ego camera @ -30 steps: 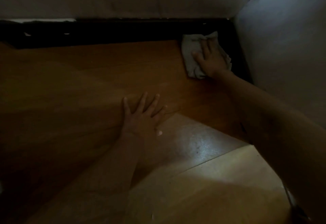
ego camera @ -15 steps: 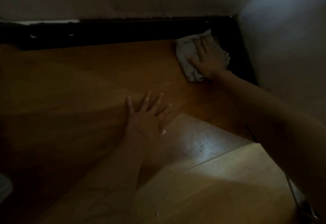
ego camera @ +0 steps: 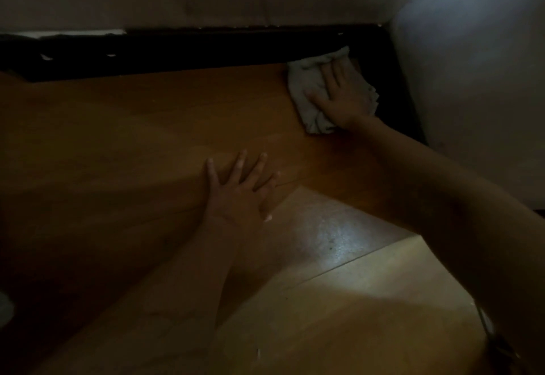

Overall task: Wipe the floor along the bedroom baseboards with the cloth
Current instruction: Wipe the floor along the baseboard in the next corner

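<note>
Left hand point(ego camera: 240, 194) flat on wooden floor point(ego camera: 132, 144), fingers spread, holding nothing. Right hand point(ego camera: 343, 95), arm outstretched, presses one grey cloth point(ego camera: 306, 91) with straight fingers, far right corner against dark baseboard point(ego camera: 206, 50).

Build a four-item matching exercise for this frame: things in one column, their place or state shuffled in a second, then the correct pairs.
Things
1. cloth
2. left hand
3. right hand
4. baseboard

Place or state
A. dark strip where wall meets floor
B. flat on bare floor, fingers spread
C. pressing down on the cloth
D. bunched on the floor in the corner, against the baseboard

Pairs: 1-D, 2-B, 3-C, 4-A
</note>
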`<state>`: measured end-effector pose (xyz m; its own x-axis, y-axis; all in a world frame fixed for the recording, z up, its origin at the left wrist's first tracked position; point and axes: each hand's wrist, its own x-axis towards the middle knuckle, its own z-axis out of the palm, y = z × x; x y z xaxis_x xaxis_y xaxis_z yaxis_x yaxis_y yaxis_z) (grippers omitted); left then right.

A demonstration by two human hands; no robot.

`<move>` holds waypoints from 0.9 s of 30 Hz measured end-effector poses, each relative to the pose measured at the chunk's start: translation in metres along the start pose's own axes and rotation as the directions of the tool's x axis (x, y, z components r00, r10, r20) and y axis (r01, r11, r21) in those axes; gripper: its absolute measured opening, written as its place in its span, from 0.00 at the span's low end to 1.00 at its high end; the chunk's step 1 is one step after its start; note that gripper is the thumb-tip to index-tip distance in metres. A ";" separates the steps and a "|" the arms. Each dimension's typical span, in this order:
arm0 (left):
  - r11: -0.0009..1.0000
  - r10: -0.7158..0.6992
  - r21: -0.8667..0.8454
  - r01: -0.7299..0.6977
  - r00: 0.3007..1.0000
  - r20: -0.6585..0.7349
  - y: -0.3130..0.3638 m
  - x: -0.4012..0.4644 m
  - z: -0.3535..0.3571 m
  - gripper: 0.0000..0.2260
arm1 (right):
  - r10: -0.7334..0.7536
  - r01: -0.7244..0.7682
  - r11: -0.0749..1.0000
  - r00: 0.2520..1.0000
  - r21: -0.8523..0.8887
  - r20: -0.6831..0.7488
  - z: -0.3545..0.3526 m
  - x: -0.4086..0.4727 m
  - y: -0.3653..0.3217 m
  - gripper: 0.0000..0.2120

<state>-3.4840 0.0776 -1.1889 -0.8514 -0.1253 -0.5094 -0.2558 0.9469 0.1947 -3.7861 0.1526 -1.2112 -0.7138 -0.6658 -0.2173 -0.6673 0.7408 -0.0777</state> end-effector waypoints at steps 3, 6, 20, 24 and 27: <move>1.000 0.000 0.005 0.000 1.000 -0.004 0.001 0.001 0.002 0.34 | 0.130 -0.129 0.990 0.992 0.064 -0.010 -0.008 0.004 0.018 0.37; 1.000 0.000 0.011 0.000 1.000 -0.023 0.000 0.002 0.003 0.34 | 0.176 -0.176 0.984 0.984 0.025 -0.025 0.002 -0.001 -0.017 0.36; 0.999 0.051 -0.009 -0.053 0.990 -0.131 -0.019 -0.015 0.009 0.30 | -0.120 0.117 0.993 0.987 0.030 0.103 -0.009 -0.012 -0.021 0.28; 1.000 -0.017 -0.023 0.014 0.990 -0.143 -0.023 -0.028 0.013 0.29 | -0.502 0.499 0.865 0.857 0.051 0.115 0.007 -0.009 -0.098 0.29; 0.995 -0.095 -0.019 0.093 0.983 -0.156 -0.024 -0.039 0.017 0.29 | -0.597 0.594 0.801 0.785 0.071 0.169 0.006 -0.019 -0.145 0.29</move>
<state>-3.4367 0.0653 -1.1881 -0.8844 -0.2591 -0.3882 -0.3425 0.9254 0.1625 -3.6744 0.0587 -1.2016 -0.1260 -0.9493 -0.2881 -0.9436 0.2043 -0.2605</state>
